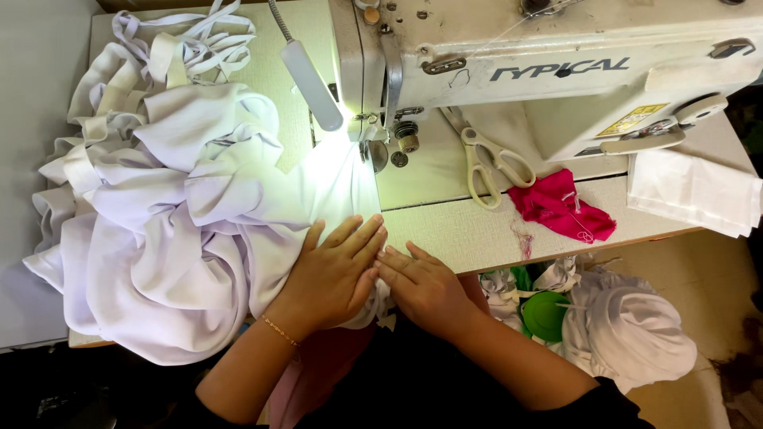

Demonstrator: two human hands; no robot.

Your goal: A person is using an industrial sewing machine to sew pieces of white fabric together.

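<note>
A pile of white fabric [183, 230] lies on the sewing table [453, 226], its near edge brightly lit under the needle area of a cream sewing machine [556, 63]. My left hand [330, 274] lies flat on the fabric's edge near the table front, fingers together and pointing toward the machine. My right hand [421, 286] sits just beside it, fingertips pinching the same fabric edge where it hangs over the table. The two hands touch.
Pale-handled scissors [489, 163] and a crumpled pink cloth [560, 208] lie right of the needle. Folded white cloth [695, 191] sits at the far right. A lamp arm [311, 83] hangs over the fabric. White cloth and a green item [544, 314] lie below the table.
</note>
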